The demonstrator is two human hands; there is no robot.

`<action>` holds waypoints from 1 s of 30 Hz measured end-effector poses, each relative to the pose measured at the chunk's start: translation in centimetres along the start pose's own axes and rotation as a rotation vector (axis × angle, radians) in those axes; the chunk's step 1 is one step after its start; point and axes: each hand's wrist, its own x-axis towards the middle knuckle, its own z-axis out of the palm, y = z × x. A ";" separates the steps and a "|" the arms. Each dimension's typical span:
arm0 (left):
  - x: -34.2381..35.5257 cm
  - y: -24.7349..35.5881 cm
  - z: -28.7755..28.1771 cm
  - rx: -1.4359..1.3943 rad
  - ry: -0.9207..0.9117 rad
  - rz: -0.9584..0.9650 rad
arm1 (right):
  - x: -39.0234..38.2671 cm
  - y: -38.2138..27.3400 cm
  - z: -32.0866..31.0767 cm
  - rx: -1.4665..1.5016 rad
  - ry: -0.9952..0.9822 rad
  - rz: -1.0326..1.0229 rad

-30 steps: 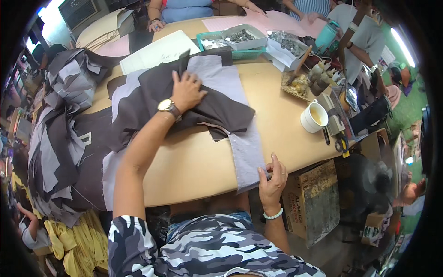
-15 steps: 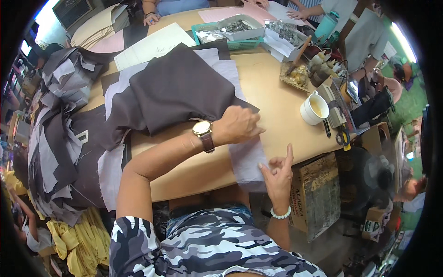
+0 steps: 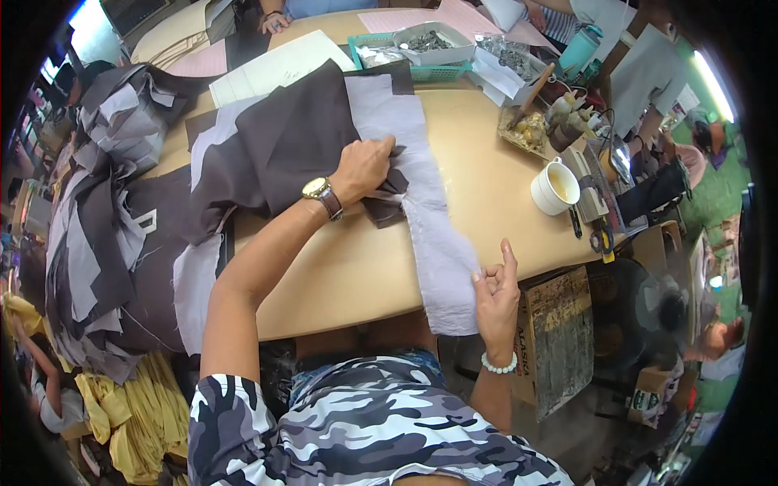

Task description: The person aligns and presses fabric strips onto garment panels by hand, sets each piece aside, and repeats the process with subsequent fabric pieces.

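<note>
A dark brown cloth (image 3: 292, 130) lies bunched on the table over a pale lilac cloth (image 3: 442, 243). With its fingers closed, my left hand (image 3: 362, 168) grips the right edge of the dark cloth, which is folded back under it. The pale cloth is uncovered along the right, and its lower end hangs over the table's front edge. My right hand (image 3: 498, 301) is at that hanging end, index finger stretched up and thumb beside the cloth's edge. Whether the thumb touches the cloth I cannot tell.
A white cup (image 3: 555, 188) stands at the right, beside a pen and a yellow-black cutter (image 3: 604, 241). Behind are a glue-crusted tray (image 3: 525, 130) and a green basket (image 3: 366, 40) of metal parts. Cloth pieces (image 3: 121, 138) are heaped at the left. Other people's hands rest at the far edge.
My left hand has moved left and away from me, drawing the dark cloth's right edge back and baring the pale cloth. My right hand has shifted slightly right.
</note>
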 end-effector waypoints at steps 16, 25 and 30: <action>0.7 7.9 0.9 -0.060 -0.201 0.167 | -1.9 -3.9 1.2 0.131 -0.087 -0.137; 5.4 5.3 0.6 0.235 -0.311 -0.009 | -2.3 -5.3 2.4 -0.034 -0.180 -0.515; 6.5 0.7 -0.2 0.011 -0.280 -0.273 | -2.8 -5.9 1.4 0.080 -0.243 -0.327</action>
